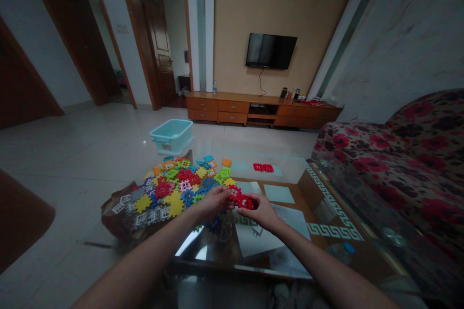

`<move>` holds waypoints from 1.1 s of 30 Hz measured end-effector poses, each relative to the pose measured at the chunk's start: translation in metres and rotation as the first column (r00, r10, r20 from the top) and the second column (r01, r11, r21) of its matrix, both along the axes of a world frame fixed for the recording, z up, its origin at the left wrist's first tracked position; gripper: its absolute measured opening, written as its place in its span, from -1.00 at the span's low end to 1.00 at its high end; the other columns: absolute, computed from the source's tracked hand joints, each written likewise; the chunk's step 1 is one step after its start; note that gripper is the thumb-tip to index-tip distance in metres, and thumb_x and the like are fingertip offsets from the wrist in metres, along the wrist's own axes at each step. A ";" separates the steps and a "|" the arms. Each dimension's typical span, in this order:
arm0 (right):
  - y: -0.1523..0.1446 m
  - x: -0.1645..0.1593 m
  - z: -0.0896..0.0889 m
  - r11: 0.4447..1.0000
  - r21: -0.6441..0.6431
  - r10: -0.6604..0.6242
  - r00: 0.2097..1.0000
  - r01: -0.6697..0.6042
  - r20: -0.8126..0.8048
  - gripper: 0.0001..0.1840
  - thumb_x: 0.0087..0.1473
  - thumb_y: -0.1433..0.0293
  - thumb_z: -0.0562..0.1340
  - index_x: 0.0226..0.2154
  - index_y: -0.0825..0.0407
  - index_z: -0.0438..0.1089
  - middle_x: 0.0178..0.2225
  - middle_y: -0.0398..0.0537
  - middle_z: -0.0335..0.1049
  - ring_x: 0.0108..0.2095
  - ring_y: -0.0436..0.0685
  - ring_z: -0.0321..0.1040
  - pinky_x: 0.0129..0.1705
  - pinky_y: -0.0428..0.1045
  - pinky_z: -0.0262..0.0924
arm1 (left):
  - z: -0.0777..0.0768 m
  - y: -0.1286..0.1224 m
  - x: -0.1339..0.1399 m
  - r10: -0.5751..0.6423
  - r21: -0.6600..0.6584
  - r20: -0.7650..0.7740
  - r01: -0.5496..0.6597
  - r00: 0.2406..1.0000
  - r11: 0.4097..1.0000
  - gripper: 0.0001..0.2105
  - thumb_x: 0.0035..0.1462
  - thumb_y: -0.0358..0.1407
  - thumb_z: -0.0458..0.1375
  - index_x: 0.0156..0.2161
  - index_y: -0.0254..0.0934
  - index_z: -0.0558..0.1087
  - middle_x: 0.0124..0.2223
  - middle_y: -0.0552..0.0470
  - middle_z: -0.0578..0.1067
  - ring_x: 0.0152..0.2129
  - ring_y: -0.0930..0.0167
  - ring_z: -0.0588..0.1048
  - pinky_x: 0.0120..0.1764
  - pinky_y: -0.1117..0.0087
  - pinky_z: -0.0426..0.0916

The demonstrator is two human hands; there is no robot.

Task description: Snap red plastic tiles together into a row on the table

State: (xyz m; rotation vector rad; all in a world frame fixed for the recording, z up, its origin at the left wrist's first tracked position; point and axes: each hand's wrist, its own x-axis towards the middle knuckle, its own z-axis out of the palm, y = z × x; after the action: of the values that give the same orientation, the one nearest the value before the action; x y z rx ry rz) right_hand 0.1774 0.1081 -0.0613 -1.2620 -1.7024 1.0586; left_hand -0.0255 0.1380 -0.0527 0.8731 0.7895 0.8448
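Above the glass table, my left hand (218, 199) pinches a red interlocking building tile (235, 193) with a window-like cutout. My right hand (261, 206) grips a second red tile (245, 202), its fingers wrapped around the outer edge. The two tiles touch at their edges; whether they are locked together I cannot tell. To the left of my hands spreads a pile of loose tiles (176, 199) in yellow, green, blue, white and other colours. Farther off on the glass lies a separate red piece (263, 167), which looks like tiles joined side by side.
Glass table (250, 266) fills the foreground, with pale sheets (279, 193) visible at its right half. A light blue plastic tub (172, 136) stands beyond the pile. At right is a floral sofa (362, 142). A wooden TV cabinet (234, 106) lines the far wall.
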 end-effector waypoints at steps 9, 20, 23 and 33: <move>0.009 0.010 -0.007 0.977 -0.022 -0.215 0.967 0.214 -0.136 -0.38 -0.30 0.16 0.53 -0.17 0.02 0.43 -0.37 -0.12 0.48 -0.38 0.13 0.42 -0.28 0.05 0.38 | 0.015 0.025 -0.032 0.323 0.020 -0.066 -0.322 0.944 0.947 -0.77 0.09 -0.21 0.22 -0.34 -0.19 0.22 -0.48 0.18 0.41 -0.45 0.41 0.56 -0.28 0.40 0.45; 0.004 -0.002 -0.005 0.955 -0.290 -0.163 0.928 0.064 -0.335 -0.53 -0.01 -0.05 0.34 -0.41 0.04 0.40 -0.47 -0.09 0.46 -0.46 0.11 0.46 -0.51 -0.06 0.27 | 0.002 0.006 -0.009 0.195 0.154 -0.058 -0.184 0.979 0.971 -0.63 -0.12 -0.31 0.39 -0.19 -0.25 0.37 -0.40 0.07 0.51 -0.50 0.44 0.51 -0.37 0.43 0.40; 0.003 -0.006 -0.005 0.935 -0.346 -0.217 0.894 0.075 -0.393 -0.58 -0.03 -0.01 0.34 -0.37 0.00 0.39 -0.36 -0.05 0.50 -0.31 0.18 0.52 -0.36 0.02 0.40 | -0.007 0.003 -0.005 0.118 0.155 -0.075 -0.105 0.990 0.982 -0.58 -0.13 -0.32 0.41 -0.13 -0.29 0.42 -0.34 0.00 0.56 -0.47 0.42 0.54 -0.39 0.45 0.37; 0.000 -0.003 0.006 0.903 -0.397 -0.338 0.839 0.162 -0.427 -0.58 -0.12 0.20 0.45 -0.20 0.00 0.45 -0.32 -0.11 0.53 -0.39 0.02 0.43 -0.47 -0.14 0.19 | -0.014 0.003 0.000 0.037 0.086 -0.079 -0.030 0.996 0.996 -0.63 -0.06 -0.29 0.41 -0.14 -0.36 0.47 -0.38 -0.01 0.56 -0.53 0.47 0.50 -0.38 0.45 0.35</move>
State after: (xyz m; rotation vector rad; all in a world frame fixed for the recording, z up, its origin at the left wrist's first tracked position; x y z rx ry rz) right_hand 0.1740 0.1079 -0.0549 -1.2520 -0.9585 1.4100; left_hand -0.0258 0.1407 -0.0665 0.9761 0.8457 0.8820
